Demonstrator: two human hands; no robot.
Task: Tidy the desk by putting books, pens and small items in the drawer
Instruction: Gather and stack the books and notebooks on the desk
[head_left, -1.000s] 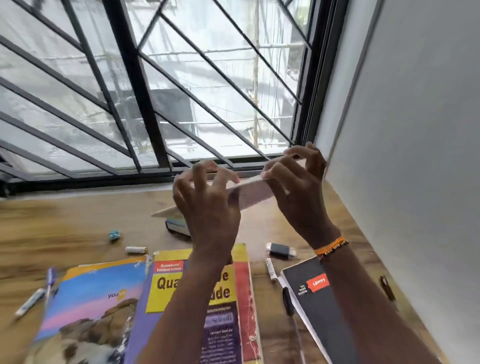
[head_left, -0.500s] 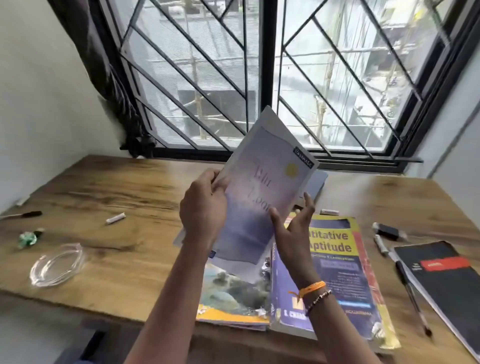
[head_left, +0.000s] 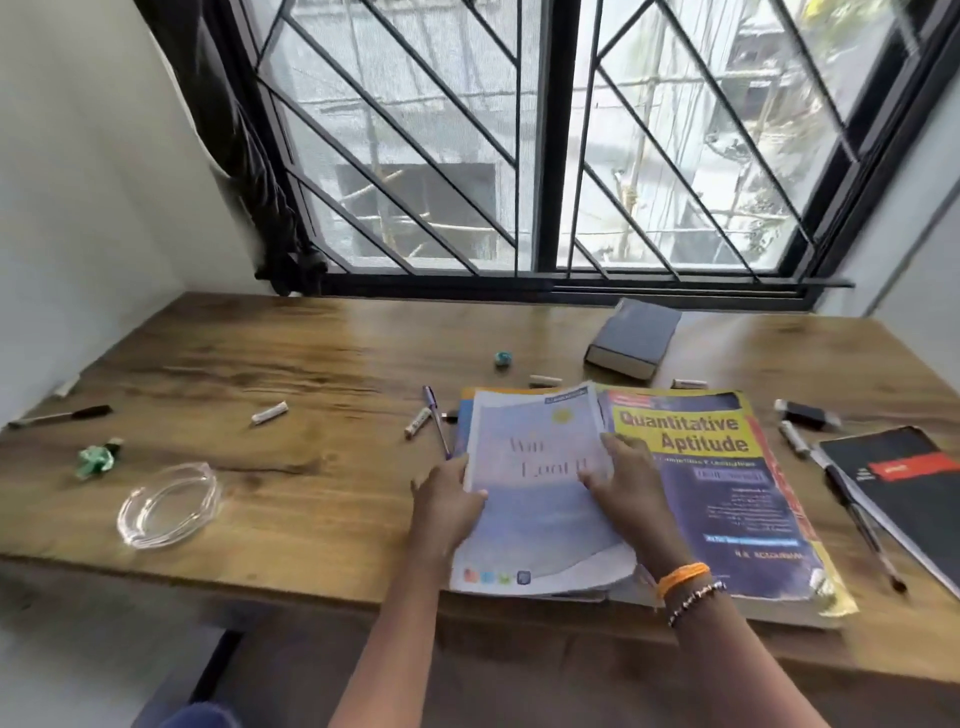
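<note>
On the far left of the wooden desk lies a black-capped pen, and nearer the front edge a crumpled green wrapper sits just behind a clear glass dish. A small white stub rests further in. Toward the middle, a purple pen and another white stub lie beside the stack of books.

A pale blue book lies flat on top of that stack, near the front edge of the desk. The left hand holds the book's left edge, thumb over the cover and fingers curled under. The right hand rests on the cover's right side with its fingers spread and fairly straight, pressing down rather than gripping. An orange band and a beaded bracelet circle the right wrist.

Just to the right, touching the stack, is a thick yellow book titled "Quantitative Aptitude". Behind it, near the window, a dark book lies tilted, with a small teal object to its left. At the far right sit a black notebook, a black pen alongside it and a small black gadget.
</note>
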